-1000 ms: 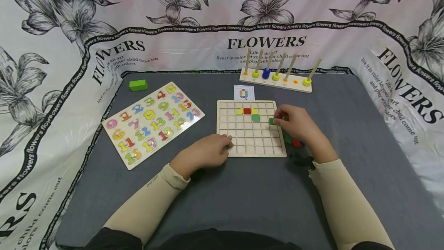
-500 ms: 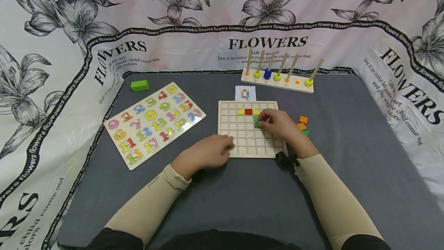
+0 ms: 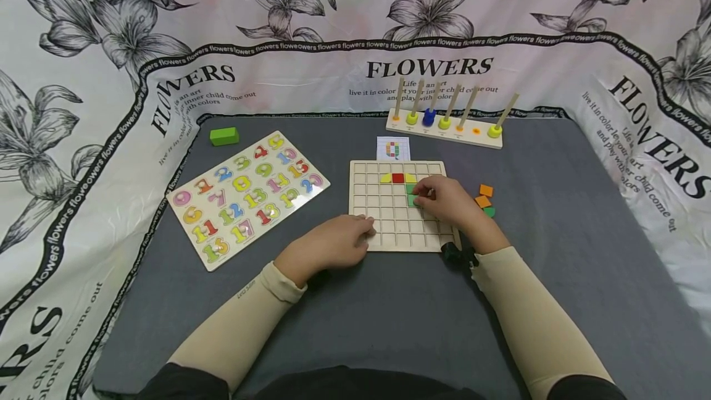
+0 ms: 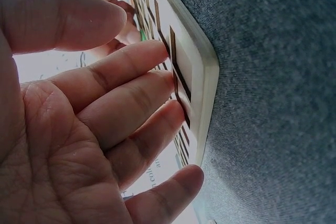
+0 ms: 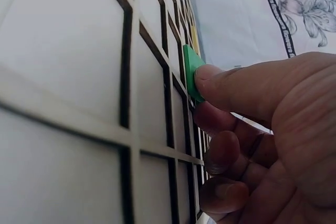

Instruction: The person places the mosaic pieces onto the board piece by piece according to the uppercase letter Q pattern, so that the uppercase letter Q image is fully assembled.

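A wooden grid board (image 3: 397, 242) lies in the middle of the table. Along one of its upper rows sit a red square tile (image 3: 398, 178) and a yellow tile on each side of it. My right hand (image 3: 447, 202) pinches a green square tile (image 5: 191, 72) between thumb and finger, right at a cell below another green tile (image 3: 409, 189). In the right wrist view the tile stands tilted against the grid. My left hand (image 3: 339, 241) rests its straight fingertips on the board's left edge, as the left wrist view (image 4: 121, 108) shows; nothing is in it.
Loose orange tiles (image 3: 486, 191) and a green one (image 3: 489, 212) lie right of the board. A pattern card (image 3: 392, 149) touches its far edge. Behind stands a peg rack (image 3: 444, 129). A number puzzle board (image 3: 244, 196) and a green block (image 3: 224, 136) are at the left.
My right hand has moved left from the board's right edge to the column under the green tile, carrying a green tile. It barely moves over the last half second. The left hand stays put.
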{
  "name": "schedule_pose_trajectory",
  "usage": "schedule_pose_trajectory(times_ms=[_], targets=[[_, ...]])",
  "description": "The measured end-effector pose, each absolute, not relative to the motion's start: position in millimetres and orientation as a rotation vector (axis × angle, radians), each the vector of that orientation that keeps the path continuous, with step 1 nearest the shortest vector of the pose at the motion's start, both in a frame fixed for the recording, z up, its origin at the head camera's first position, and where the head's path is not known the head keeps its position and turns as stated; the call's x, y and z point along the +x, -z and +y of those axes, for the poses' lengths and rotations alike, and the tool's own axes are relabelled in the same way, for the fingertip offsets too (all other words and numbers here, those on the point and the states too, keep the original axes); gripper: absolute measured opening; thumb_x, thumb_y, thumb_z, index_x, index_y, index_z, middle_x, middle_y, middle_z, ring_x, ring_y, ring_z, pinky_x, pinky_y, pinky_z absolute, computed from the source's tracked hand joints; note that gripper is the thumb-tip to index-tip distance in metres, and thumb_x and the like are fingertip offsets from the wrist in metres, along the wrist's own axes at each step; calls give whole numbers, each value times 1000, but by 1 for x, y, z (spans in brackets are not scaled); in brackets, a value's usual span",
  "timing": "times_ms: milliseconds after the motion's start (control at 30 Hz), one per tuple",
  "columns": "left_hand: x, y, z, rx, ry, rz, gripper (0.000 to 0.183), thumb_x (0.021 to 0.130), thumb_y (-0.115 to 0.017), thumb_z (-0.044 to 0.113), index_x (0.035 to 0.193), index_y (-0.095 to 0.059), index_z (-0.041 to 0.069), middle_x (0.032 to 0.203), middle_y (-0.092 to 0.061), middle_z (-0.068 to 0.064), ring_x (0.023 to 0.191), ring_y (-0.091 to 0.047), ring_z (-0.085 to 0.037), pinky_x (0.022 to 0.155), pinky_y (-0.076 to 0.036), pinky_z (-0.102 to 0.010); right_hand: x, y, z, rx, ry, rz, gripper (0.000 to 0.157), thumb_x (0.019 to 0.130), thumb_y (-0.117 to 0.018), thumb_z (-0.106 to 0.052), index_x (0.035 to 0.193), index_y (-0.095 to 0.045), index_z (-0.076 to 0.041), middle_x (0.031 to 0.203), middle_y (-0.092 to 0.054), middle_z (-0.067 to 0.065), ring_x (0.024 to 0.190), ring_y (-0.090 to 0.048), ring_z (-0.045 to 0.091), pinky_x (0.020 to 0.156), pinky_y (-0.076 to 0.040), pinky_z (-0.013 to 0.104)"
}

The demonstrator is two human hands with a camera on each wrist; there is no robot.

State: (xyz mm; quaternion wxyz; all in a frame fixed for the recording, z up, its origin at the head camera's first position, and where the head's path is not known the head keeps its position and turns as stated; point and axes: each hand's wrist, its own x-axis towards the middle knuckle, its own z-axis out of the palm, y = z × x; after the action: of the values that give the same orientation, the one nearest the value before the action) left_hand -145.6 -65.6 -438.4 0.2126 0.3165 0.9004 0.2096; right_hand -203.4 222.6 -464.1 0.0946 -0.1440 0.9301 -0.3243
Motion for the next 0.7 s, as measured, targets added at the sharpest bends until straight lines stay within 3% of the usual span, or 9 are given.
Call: schedule_pose_trajectory(times_ms=[333,500,700], targets=[[-146,439,-65,875,-578,2504,44,106,-53,11,147,-66,2,152,-66,-12,149,-56,-26,127,-43,-44,-204,454,233,-358,940,2806,18,108,-68,-15,121,-77,-5,114,-72,16,93,-62,30,81,-52,44],[-146,439,-64,885,-569,2511,42,106,-53,11,146,-67,3,150,-67,-11,142,-61,-25,124,-46,-43,-208,444,277,-122,883,2930,25,110,-64,-16,126,-73,1,118,-70,24,98,-65,38,79,-54,51],[-144,437,-64,879,-547,2516,43,107,-52,12,147,-65,3,149,-68,-11,140,-62,-25,123,-47,-43,-208,444,330,107,805,2824,40,111,-62,-25,133,-66,8,126,-67,32,108,-65,44,91,-56,59]])
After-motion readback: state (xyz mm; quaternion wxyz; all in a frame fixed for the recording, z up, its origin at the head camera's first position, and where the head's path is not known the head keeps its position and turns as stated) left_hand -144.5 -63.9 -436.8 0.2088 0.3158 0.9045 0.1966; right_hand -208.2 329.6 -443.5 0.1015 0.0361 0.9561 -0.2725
